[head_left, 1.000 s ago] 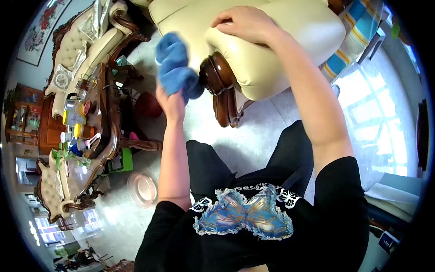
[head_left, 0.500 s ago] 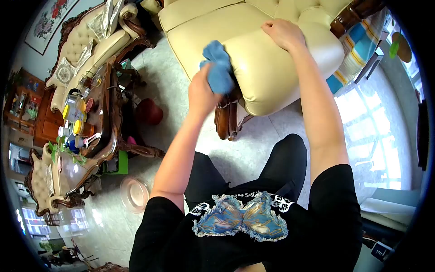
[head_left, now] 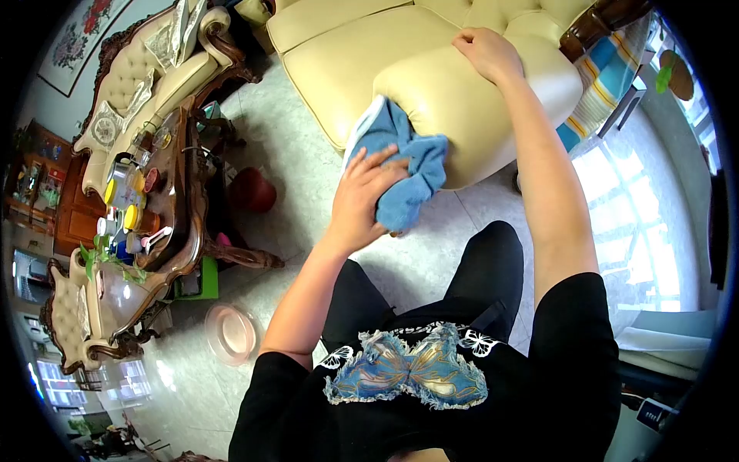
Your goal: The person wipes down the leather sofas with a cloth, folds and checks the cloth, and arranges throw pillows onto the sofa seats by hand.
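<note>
A blue cloth (head_left: 419, 165) with a white edge hangs crumpled over the front of the cream sofa's armrest (head_left: 462, 115). My left hand (head_left: 362, 196) grips the cloth from the left, its fingers laid across the fabric and the thumb underneath. The carved wooden front of the armrest is mostly hidden behind the cloth. On top of the same armrest, farther back, my right hand (head_left: 489, 55) rests with its fingers curled in and nothing seen in them.
At left, a carved wooden table (head_left: 196, 177) carries several jars with yellow lids (head_left: 132, 217). A pink basin (head_left: 229, 333) and a dark red bin (head_left: 252, 190) stand on the floor. A striped cloth (head_left: 596, 85) drapes beyond the armrest. Another cream sofa (head_left: 127, 73) is behind the table.
My left hand has come down and slightly toward me with the cloth, which was bunched and now spreads over the armrest's front. My right hand has barely moved.
</note>
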Demonstrator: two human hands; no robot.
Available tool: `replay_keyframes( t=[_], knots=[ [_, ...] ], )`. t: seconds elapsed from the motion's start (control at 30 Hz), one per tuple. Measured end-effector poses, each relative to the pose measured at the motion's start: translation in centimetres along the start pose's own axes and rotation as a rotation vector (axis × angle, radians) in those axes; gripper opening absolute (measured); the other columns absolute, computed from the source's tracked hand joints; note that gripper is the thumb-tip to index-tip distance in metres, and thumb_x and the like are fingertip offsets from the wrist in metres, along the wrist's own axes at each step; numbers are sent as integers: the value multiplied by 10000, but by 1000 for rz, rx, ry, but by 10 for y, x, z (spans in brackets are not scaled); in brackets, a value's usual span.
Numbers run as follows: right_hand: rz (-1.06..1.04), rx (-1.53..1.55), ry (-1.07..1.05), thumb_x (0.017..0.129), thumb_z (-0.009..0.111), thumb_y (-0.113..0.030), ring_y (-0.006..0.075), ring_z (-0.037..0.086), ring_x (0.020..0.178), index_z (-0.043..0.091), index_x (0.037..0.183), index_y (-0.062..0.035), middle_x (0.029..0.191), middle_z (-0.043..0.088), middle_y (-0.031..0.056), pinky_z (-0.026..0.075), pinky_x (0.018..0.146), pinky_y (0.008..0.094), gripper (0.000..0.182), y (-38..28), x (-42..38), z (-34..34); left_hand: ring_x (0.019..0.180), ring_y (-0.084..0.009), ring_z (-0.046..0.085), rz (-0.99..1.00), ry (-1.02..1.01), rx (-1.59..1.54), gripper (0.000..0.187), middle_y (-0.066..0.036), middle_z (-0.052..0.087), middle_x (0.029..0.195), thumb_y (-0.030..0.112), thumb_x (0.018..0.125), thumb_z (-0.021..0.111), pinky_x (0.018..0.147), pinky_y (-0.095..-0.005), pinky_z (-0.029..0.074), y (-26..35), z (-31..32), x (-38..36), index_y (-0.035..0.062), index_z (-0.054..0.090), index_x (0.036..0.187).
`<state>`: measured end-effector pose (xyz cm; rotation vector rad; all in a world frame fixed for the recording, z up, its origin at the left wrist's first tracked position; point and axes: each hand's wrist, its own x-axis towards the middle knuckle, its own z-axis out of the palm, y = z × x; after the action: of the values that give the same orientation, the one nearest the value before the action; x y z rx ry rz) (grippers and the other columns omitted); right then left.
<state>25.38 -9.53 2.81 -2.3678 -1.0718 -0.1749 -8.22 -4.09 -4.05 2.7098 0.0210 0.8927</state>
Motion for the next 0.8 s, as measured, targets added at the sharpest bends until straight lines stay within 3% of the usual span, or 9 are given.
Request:
replay_keyframes(
  t=[0.07, 0.13, 0.27, 0.33, 0.4, 0.47, 0.6, 0.7, 0.8],
  knots=[
    [-11, 18, 12, 895, 508, -377, 292, 676, 946, 727, 1057, -182, 990, 730, 74, 524, 860, 420, 335, 3, 1, 0, 1272, -317, 571, -176, 83, -483, 421, -117, 677, 1218, 168, 739, 784, 1096, -457, 394, 8, -6, -15, 59, 648, 1122],
    [-29, 39, 14, 893, 512, -386, 299, 676, 935, 728, 1050, -184, 986, 729, 76, 525, 853, 413, 335, 6, 3, 2, 1105, -216, 640, -526, 272, -763, 381, -101, 692, 1136, 169, 821, 762, 977, -359, 485, 9, -4, -39, 35, 653, 1160],
    [-10, 100, 5, 901, 551, -401, 265, 681, 912, 750, 1030, -161, 985, 738, 76, 501, 821, 374, 338, 4, 2, -5, 1050, -185, 622, -870, 731, -1359, 275, -69, 658, 1138, 144, 935, 654, 934, -368, 505, 9, -11, -65, 65, 628, 1197],
    [-33, 98, 18, 902, 549, -401, 258, 681, 900, 752, 1018, -160, 976, 739, 73, 501, 810, 366, 337, 4, 0, -3, 1072, -201, 622, -984, 768, -1492, 326, -80, 637, 1181, 187, 959, 626, 941, -372, 516, 3, -22, -78, 46, 579, 1250],
    [-31, 82, 41, 905, 542, -408, 247, 682, 896, 751, 1020, -162, 974, 739, 68, 501, 804, 361, 343, 4, 1, -2, 1072, -207, 625, -891, 615, -1561, 341, -74, 629, 1192, 249, 973, 607, 946, -378, 518, -22, -21, -107, 47, 578, 1247],
    [-57, 55, 30, 909, 538, -412, 240, 683, 897, 753, 1023, -163, 974, 741, 60, 501, 809, 357, 348, 10, 7, -1, 1116, -241, 619, -985, 696, -1436, 413, -100, 621, 1245, 319, 981, 580, 966, -401, 517, -26, -16, -122, 47, 560, 1291],
    [-39, 90, 40, 921, 531, -402, 209, 688, 906, 756, 1029, -164, 987, 751, 26, 502, 822, 334, 345, 9, 7, -1, 1206, -315, 581, -854, 836, -1878, 492, -154, 583, 1344, 381, 1008, 498, 1018, -462, 492, -48, -6, -163, 53, 518, 1374],
    [-35, 164, 50, 922, 550, -361, 174, 691, 910, 751, 1045, -161, 994, 756, 11, 498, 824, 306, 309, 16, 14, 0, 1145, -324, 606, -947, 1192, -2091, 515, -161, 603, 1308, 398, 1017, 489, 988, -449, 514, -83, 12, -208, 15, 515, 1359],
    [-36, 249, 152, 927, 558, -337, 160, 695, 904, 741, 1069, -155, 987, 757, 23, 504, 809, 296, 294, 18, 11, 5, 1170, -325, 595, -875, 989, -1739, 527, -169, 586, 1329, 405, 1018, 465, 1000, -463, 502, -66, 2, -197, 10, 509, 1365]
  ],
)
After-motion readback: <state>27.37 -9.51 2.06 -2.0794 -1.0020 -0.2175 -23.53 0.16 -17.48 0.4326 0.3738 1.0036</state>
